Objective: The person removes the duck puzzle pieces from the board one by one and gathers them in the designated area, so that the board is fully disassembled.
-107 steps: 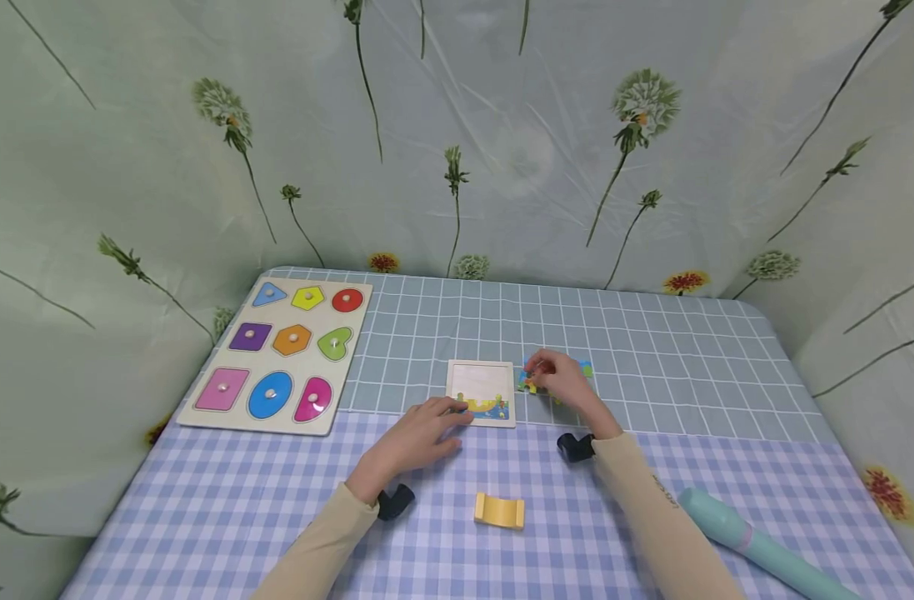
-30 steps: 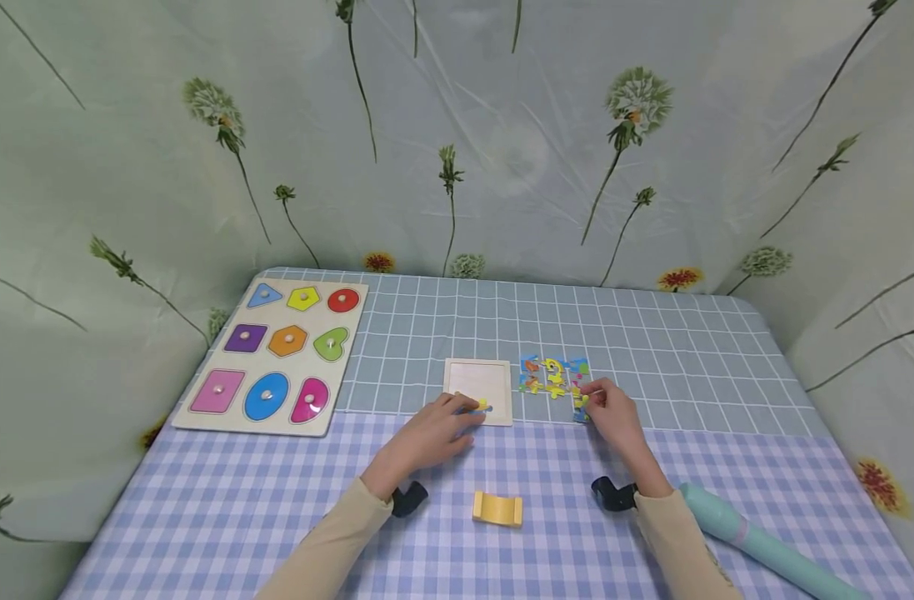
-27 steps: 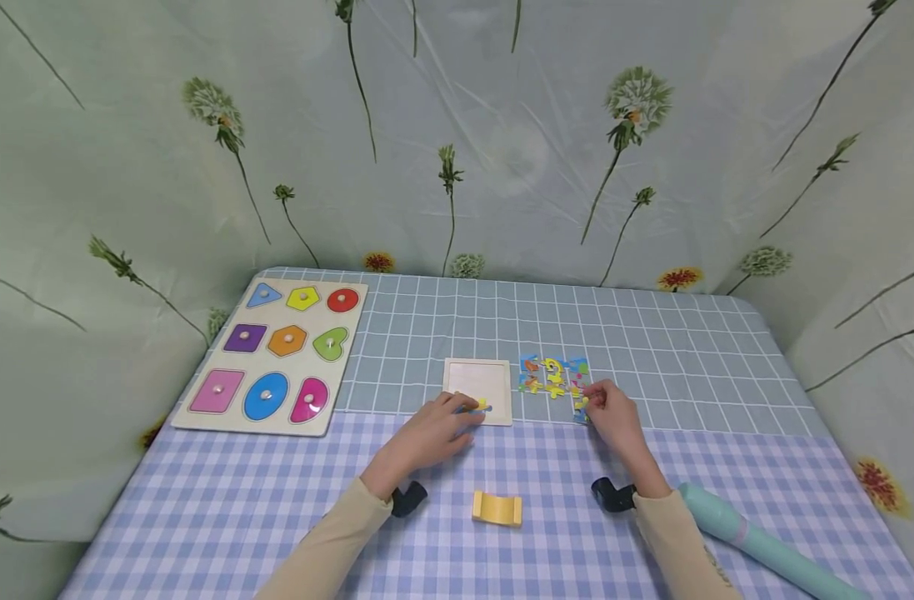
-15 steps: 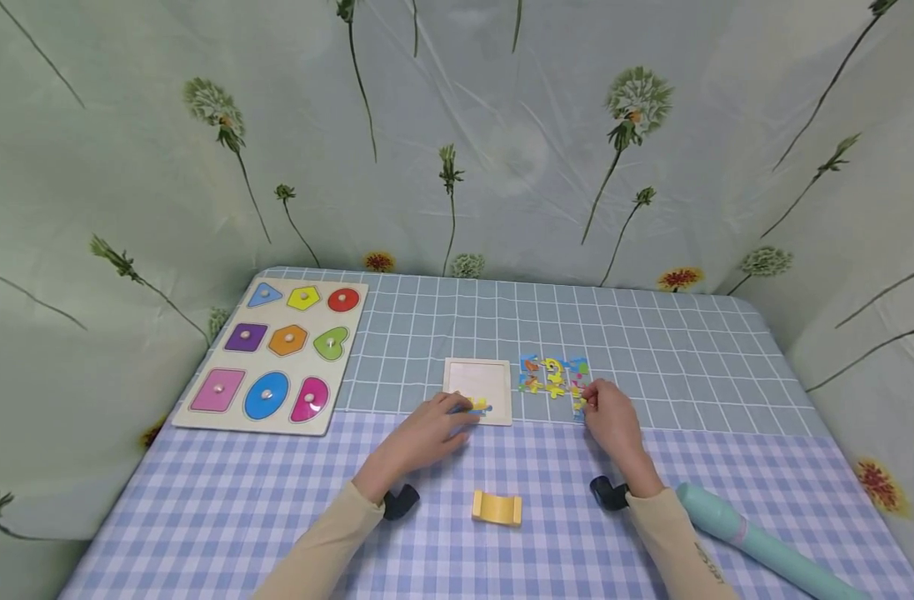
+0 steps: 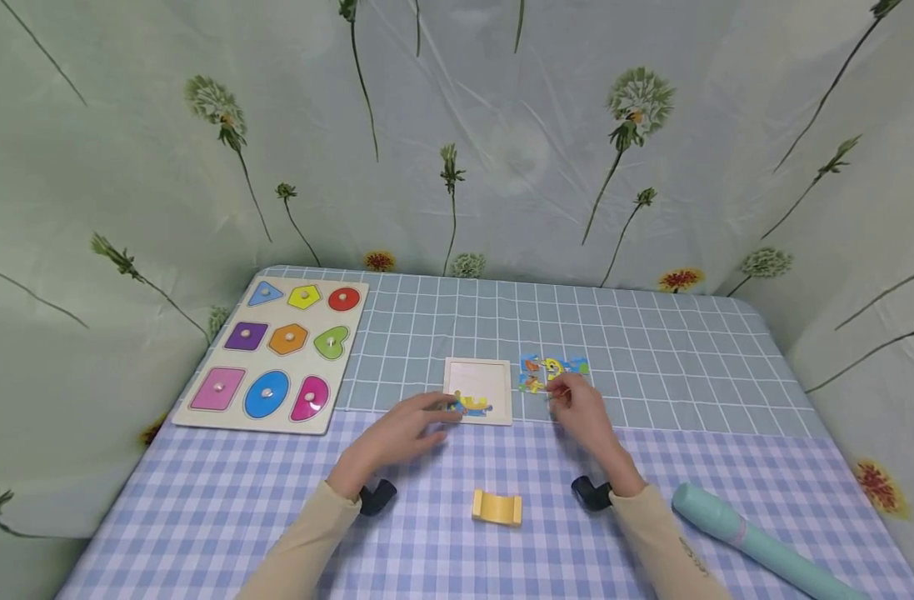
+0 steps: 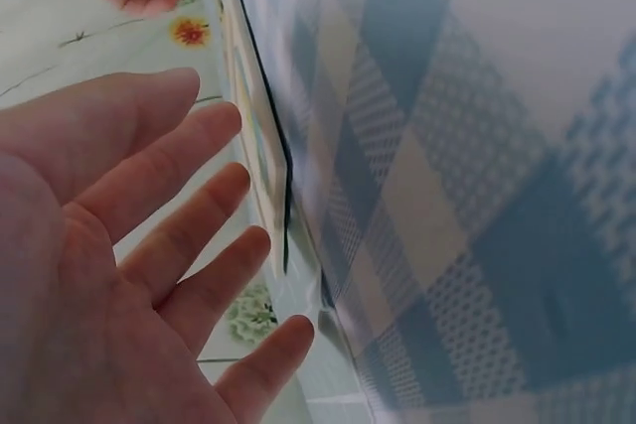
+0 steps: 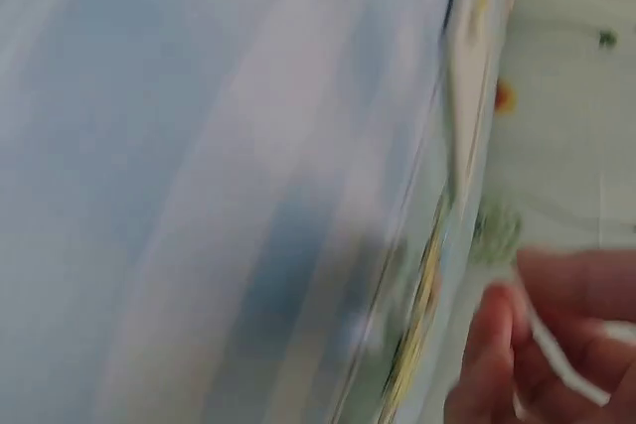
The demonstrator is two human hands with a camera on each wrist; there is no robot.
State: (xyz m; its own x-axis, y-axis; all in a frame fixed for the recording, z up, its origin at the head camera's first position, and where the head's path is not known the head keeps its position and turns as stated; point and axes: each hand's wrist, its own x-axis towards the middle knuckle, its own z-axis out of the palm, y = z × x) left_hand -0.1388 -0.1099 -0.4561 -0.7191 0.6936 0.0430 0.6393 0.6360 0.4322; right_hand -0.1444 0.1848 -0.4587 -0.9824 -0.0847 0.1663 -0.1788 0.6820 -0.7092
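Note:
My left hand (image 5: 400,429), fingers extended, lies at the lower left of a small square wooden puzzle tray (image 5: 499,392), its fingertips over the corner. In the left wrist view the left hand (image 6: 169,215) shows spread fingers and a bare palm. Colourful jigsaw pieces (image 5: 475,405) lie along the tray's bottom edge. My right hand (image 5: 584,412) is just right of the tray, thumb and fingertips pinching a jigsaw piece seen as a thin edge. Other loose jigsaw pieces (image 5: 533,372) lie behind it, partly hidden. The right hand (image 7: 552,345) is blurred in the right wrist view.
A large shape board (image 5: 277,354) with knobbed coloured pieces lies at the left. In front is a small yellow curved wooden block (image 5: 497,508). A teal cylinder (image 5: 756,537) lies at the right. Floral fabric (image 5: 516,150) hangs behind the table.
The right hand reached the lowest loose piece at the right, then moved left toward the tray. The left hand slid left, uncovering the pieces along the tray's bottom edge.

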